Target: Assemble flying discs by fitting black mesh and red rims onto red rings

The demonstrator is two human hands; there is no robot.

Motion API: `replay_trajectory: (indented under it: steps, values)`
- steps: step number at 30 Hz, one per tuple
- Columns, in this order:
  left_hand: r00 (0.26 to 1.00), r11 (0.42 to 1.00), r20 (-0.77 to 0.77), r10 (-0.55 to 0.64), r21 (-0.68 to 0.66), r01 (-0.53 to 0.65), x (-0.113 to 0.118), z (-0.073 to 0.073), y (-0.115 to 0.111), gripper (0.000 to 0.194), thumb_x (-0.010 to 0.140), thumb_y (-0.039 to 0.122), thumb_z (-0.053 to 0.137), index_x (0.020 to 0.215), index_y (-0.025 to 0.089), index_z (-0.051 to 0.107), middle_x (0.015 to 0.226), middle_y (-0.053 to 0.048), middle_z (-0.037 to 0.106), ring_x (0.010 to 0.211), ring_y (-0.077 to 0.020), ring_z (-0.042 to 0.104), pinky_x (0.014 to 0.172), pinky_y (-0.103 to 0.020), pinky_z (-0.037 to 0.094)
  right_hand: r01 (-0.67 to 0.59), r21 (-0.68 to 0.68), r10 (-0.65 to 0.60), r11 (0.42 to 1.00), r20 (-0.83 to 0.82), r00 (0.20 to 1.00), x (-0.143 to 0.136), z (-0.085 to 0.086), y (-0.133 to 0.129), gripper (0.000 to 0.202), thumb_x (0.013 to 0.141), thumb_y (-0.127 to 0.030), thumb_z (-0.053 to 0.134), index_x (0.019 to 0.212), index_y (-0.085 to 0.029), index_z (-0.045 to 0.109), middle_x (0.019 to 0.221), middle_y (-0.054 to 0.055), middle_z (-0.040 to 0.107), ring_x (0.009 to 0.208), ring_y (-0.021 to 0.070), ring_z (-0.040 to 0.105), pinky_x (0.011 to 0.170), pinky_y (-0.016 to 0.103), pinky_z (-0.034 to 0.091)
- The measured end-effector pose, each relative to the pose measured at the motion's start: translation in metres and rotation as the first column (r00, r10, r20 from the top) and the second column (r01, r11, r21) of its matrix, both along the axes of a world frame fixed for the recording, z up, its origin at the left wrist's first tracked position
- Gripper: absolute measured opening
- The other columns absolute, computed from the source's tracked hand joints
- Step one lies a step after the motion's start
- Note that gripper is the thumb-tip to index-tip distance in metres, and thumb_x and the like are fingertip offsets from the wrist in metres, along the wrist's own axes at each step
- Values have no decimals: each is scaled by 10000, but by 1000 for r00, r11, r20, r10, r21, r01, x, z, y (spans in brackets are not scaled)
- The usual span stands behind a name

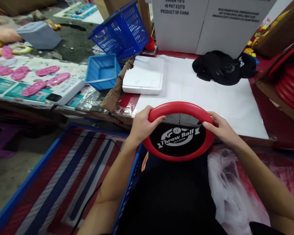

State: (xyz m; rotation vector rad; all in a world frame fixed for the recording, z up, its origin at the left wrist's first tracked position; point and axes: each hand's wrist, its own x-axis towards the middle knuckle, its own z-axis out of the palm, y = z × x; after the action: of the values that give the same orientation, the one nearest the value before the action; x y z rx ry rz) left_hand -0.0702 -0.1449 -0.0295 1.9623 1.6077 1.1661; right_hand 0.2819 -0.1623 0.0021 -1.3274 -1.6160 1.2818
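Fingers (154, 115) of the left hand (142, 125) curl over the left rim of a red catch disc (178, 130); the right hand (220, 129) pinches its right rim. The disc, black mesh printed "Throw Ball", is held above the near edge of the white counter (210, 98). Farther back lie a foam tray (144, 76) and black cloth (222, 67).

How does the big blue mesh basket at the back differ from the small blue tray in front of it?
The blue mesh basket is larger and tipped on its side, mouth facing the camera; the small blue plastic tray sits upright, mouth up. The basket's walls are an open grid; the tray's are solid and ribbed. The basket has a dark rim handle; the tray shows none. Both are blue, rectangular, and apart from the hands.
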Motion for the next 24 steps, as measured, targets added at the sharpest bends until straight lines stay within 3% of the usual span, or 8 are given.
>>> replay_trajectory:
  steps: [4,6,9,12,17,20,22,24]
  values:
    - [985,995,157,70,-79,-58,5,2,-10,395,949,575,768,907,200,652,768,13,613,720,-163,541,718,-301,411,20,-70,-23,997,-39,999,20,-18,-12,492,938,-559,770,1284,-213,723,1152,69,772,1010,238,705,877,371,584]
    - [923,982,384,25,-182,49,6,6,-16,413,947,594,761,936,188,685,824,-5,657,766,-166,581,742,-287,460,91,-23,-93,996,-70,993,24,-22,-22,435,951,-566,753,1235,-237,747,1096,41,767,967,223,686,840,347,570]
    - [621,919,784,-16,-233,318,8,11,-28,491,934,633,752,1139,187,740,1074,-66,759,1000,-222,702,909,-320,566,301,22,-292,953,-179,940,22,-20,-33,397,951,-595,737,1176,-270,761,965,11,740,841,210,651,735,335,549]
    - [415,913,908,52,-212,350,13,4,-47,533,900,549,824,1297,214,705,1278,-81,757,1157,-241,725,1044,-351,576,421,83,-396,903,-216,893,14,-11,-39,356,968,-598,714,1104,-272,767,924,6,716,800,203,621,731,339,535]
    - [392,962,883,260,-273,-24,23,-39,-88,447,902,513,833,1215,236,674,1114,-15,774,943,-152,753,886,-254,602,462,219,-426,860,-190,884,-10,-9,-47,343,1005,-571,674,1048,-235,733,906,5,676,802,182,586,765,321,520]
    - [424,927,849,315,-371,54,35,-62,-114,565,836,496,897,1270,256,628,1143,-18,765,904,-166,761,787,-260,618,527,159,-448,835,-361,818,-28,-19,-52,343,1009,-562,660,1124,-239,670,975,10,663,822,177,592,789,328,539]
    - [446,930,840,310,-365,42,44,-69,-124,633,819,447,921,1334,260,603,1270,-54,747,1061,-213,766,880,-311,637,494,151,-406,857,-393,825,-41,-24,-55,356,981,-545,701,1157,-245,626,1003,9,648,837,176,590,804,338,544]
    - [429,952,850,305,-290,-103,50,-72,-127,647,835,407,918,1372,255,591,1389,-83,710,1262,-247,715,1066,-378,600,391,203,-323,898,-299,898,-52,-25,-57,427,902,-506,801,1170,-244,595,989,-2,627,827,172,574,799,343,541]
